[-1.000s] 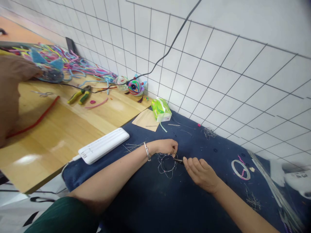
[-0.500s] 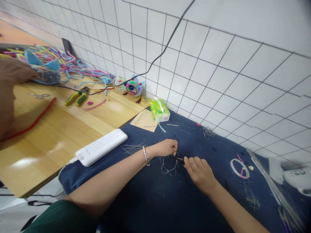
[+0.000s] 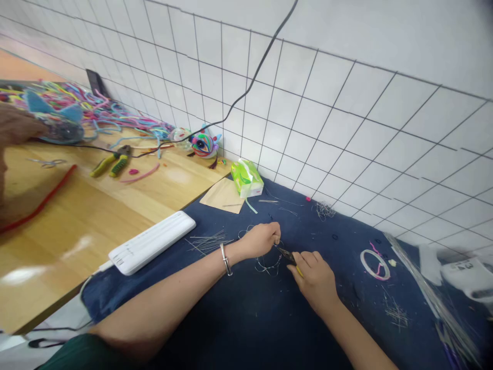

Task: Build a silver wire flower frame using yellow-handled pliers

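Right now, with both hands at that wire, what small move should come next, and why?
Perhaps gently squeeze the pliers: the right hand grips them, their tip sits by the wire, and the left hand seems to hold it beside that tip.

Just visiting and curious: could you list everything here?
Wall: one, white, behind
Table: one, tan, left
Cloth: one, navy, centre
Pipe cleaners: many, multicoloured, table's back
Decorated balls: three, multicoloured, table's back
Table pliers: one, yellow-green, left
Scissors: one, silver, left
Cord: one, black, wall
Power bank: one, white, beside table
Tissue pack: one, green, cloth
Paper: one, tan, cloth
Ring: one, white, right
Wires: many, silver, cloth
Unclear object: one, white, right edge
Held pliers: one, black-yellow, centre
Co-worker's hand: one, far left
Bracelet: one, silver, left wrist
Left hand: one, bare, at wires
Right hand: one, bare, on pliers
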Demonstrator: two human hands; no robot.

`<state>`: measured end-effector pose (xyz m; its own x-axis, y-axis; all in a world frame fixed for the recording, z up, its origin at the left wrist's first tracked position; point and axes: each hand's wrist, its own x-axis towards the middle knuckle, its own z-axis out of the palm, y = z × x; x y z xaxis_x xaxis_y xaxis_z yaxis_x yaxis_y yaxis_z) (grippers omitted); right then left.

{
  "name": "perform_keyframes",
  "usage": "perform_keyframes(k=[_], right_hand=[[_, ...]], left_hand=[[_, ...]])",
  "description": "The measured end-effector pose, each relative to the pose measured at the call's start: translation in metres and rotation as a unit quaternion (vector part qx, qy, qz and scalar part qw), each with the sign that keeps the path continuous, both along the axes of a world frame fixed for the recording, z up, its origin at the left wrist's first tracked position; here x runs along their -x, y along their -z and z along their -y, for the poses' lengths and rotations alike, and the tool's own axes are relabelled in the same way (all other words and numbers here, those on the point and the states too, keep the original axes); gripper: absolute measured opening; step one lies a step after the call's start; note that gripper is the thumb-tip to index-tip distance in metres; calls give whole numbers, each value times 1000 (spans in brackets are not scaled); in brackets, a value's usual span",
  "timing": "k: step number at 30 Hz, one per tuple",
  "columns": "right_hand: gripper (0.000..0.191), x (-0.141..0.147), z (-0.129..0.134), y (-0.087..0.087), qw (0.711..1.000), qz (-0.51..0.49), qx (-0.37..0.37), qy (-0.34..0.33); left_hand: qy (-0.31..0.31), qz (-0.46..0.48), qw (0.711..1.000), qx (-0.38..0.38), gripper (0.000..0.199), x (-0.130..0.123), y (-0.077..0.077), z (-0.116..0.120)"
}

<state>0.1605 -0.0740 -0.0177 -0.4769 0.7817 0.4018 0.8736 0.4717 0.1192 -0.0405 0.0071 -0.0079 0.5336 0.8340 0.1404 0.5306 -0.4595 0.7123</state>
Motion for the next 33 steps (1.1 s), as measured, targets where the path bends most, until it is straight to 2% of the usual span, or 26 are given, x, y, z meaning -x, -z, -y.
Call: perform_keyframes(k=[8,14,18,23,27,30,33], right_hand=[[24,-5,2,2,990,-117,75,30],[22,-9,2,1,978,-161,125,35],[24,-9,3,-2,988,-133,69,25],[26,-11,5,-8,999,-51,2,10],[28,-14,5,-9,1000,-9,-21,17],[28,-15,5,-10,1000,-5,-20,21],[26,-15,5,-10,999,-31,-5,23]], left_hand=[[-5,-5,997,-78,15,-3,-7,8],[16,15,995,-94,16,-5,-11,8],[35,68,995,-59,17,-4,-12,7],[45,147,987,46,15,-3,-10,3],[46,166,978,114,15,-4,-4,1],[48,165,979,112,16,-6,0,0],[34,160,984,70,14,-8,1,1]])
